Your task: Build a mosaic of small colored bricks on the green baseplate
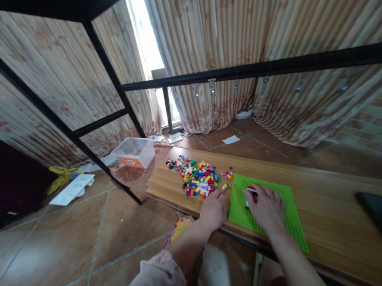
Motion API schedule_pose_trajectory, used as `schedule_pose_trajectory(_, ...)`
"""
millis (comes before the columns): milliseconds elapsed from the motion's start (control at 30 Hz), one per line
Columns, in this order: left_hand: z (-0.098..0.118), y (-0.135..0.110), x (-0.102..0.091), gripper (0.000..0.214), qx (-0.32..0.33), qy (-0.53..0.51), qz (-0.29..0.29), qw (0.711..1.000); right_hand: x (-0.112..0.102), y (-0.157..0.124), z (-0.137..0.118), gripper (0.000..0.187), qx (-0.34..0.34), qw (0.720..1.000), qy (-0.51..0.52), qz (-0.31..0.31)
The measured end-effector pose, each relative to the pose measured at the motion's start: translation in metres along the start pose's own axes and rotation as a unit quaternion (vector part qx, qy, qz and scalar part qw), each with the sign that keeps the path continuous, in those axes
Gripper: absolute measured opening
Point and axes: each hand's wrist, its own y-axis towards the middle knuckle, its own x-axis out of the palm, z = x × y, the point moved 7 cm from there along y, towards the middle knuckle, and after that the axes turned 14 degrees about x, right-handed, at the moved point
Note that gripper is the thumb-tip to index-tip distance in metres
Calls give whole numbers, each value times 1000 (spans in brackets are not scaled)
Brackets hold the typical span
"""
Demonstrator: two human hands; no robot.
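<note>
Seated person at a long wooden surface [331, 208], both hands low over its near side. The right hand [268, 207] lies over a green studded baseplate [240, 209], thumb and fingers curved about a small brick assembly [252, 192] of red, white and dark pieces; from here one cannot tell whether the fingers pinch it or merely rest around it. The left hand [214, 208], fingers bent and turned down, sits at the near edge between the baseplate and a loose spread of multicoloured bricks [199, 177]; its fingertips are partly hidden, so its grip cannot be told. A few stray bricks [227, 174] lie between that spread and the baseplate's far left corner. Past the left end of the surface stands a clear plastic bin [136, 150] with an orange label; toward the right end lies a dark flat object [381, 217]. Behind: a black metal frame [190, 79] and patterned curtains [204, 38].
</note>
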Motion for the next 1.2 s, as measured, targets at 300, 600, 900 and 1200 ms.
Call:
schedule_pose_trajectory(300, 0, 0, 0, 19, -10, 15, -8, 1000, 2, 0, 2, 59, -20, 1000, 13, 10)
schedule_pose_trajectory(600, -3, -1, 2, 24, -23, 33, -18, 999, 0, 7, 5, 51, -58, 996, 63, 41)
schedule_pose_trajectory(900, -10, -2, 0, 29, -51, 31, 19, 998, -2, 8, 6, 48, -44, 997, 58, 26)
schedule_pose_trajectory(1200, -9, 19, -31, 25, -12, 63, 93, 994, -10, 12, 14, 48, -29, 992, 114, 51)
